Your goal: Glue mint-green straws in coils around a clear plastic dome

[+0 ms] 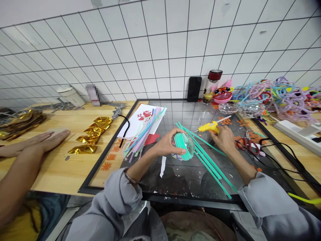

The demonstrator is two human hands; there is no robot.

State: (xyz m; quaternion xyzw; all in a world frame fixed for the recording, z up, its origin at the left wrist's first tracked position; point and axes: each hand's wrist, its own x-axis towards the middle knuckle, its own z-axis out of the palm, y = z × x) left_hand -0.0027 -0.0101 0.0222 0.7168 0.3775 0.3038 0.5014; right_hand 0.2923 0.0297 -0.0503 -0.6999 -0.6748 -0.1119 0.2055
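Observation:
My left hand (167, 142) is wrapped round a clear, round plastic container (191, 149) above the dark glossy board. Rows of teal strips (181, 142) cover the side of it that faces up. My right hand (224, 138) grips a yellow hot glue gun (208, 128), its nozzle pointing left towards the container and a white glue stick (225, 118) poking out of its back. Between and below my hands, several long teal strips (209, 164) lie slantwise on the board. A short white paper strip (163, 166) rests below my left wrist.
Pastel strips (140, 137) lie on a white sheet (130, 117). Red-handled scissors (247, 144) and black cables (278, 160) are at right, near a power strip (298, 134). A phone (194, 88) and glass bottle (212, 87) stand by the wall. Another person's hands (51, 140) rest near gold foil pieces (94, 130).

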